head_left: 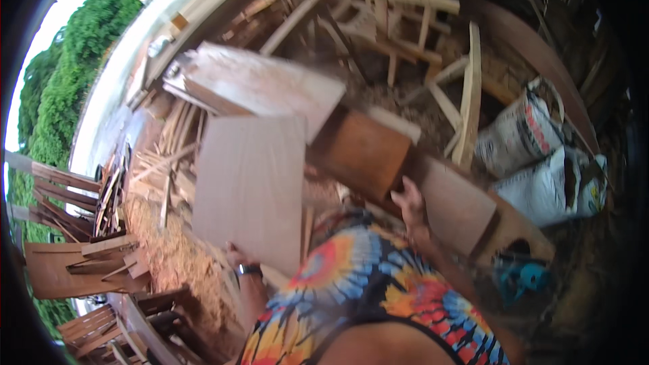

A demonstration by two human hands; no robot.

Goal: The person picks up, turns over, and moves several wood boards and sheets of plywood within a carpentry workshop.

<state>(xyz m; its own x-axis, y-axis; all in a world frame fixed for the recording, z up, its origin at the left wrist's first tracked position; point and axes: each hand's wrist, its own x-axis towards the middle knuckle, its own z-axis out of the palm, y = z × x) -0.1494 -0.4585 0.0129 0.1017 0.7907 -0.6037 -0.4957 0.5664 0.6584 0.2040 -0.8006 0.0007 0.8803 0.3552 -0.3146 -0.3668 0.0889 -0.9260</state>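
At the lower left edge of a pale plywood panel (250, 182), my left hand (241, 257) is closed on it, its fingers partly hidden. A dark band circles that wrist. My right hand (410, 204) is raised with its fingers apart, close to the near corner of an orange-brown board (368, 152); whether a fingertip touches the board I cannot tell. To the right of that hand lies another light board (454, 206). Beyond the panel, a larger whitish, worn sheet (260, 84) lies at a slant.
Wooden frames (378, 0) and an upright timber piece (468, 94) stand at the back. White sacks (558, 186) and a teal tool (524, 277) are on the right. Sawdust (182, 263), thin sticks (169, 155) and scrap boards (81, 267) fill the left.
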